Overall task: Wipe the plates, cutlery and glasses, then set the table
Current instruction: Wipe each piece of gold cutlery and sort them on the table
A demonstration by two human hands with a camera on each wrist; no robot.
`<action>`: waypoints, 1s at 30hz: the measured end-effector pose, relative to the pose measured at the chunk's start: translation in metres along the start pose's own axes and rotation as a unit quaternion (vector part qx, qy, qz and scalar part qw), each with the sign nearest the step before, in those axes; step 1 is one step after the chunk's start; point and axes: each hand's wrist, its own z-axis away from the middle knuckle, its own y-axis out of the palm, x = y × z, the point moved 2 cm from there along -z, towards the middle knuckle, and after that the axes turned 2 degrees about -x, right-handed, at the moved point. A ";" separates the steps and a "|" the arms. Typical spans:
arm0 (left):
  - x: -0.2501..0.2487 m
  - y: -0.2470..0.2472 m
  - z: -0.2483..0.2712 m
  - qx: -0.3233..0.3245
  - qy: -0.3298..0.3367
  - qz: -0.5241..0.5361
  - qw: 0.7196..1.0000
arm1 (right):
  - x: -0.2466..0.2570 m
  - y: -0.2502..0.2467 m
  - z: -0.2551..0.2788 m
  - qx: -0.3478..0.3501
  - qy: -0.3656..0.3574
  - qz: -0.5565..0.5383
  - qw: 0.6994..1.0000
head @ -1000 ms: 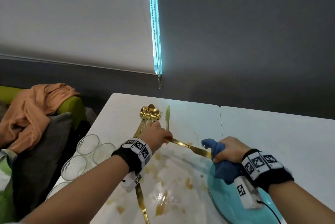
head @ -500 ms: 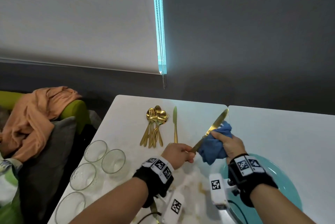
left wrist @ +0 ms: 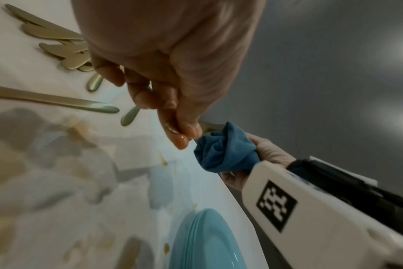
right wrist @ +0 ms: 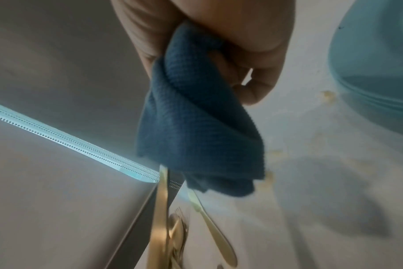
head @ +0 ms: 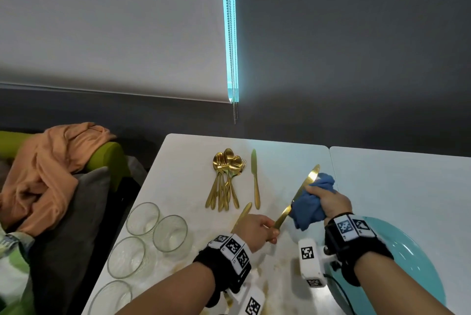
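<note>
Left hand (head: 257, 229) pinches gold knife (head: 304, 188) by its handle; right hand (head: 331, 202) grips bunched blue cloth (head: 309, 206) against the blade, above the tabletop (head: 183, 182)

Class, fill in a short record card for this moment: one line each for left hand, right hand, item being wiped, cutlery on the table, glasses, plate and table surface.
left hand: pinches the gold knife by its handle
right hand: grips the blue cloth
item being wiped: the knife, its blade against the cloth
cutlery on the table: bunch of spoons and forks, a second knife beside it
glasses: four, at the table's left edge
plate: turquoise, under the right wrist
table: white, brown stains near the hands
</note>
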 end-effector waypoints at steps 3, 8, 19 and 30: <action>0.004 -0.017 -0.016 -0.048 -0.035 0.012 0.998 | 0.008 -0.010 -0.004 -0.058 -0.021 -0.019 0.998; -0.003 -0.041 -0.050 -0.112 -0.076 -0.018 0.991 | 0.007 -0.023 0.002 -0.051 -0.041 0.015 0.998; -0.010 -0.008 -0.086 -0.118 -0.116 -0.220 0.961 | -0.016 -0.052 0.009 -0.048 -0.033 0.005 0.998; -0.008 0.013 -0.094 -0.141 -0.131 -0.256 0.947 | -0.022 -0.036 0.007 0.001 -0.039 0.026 0.999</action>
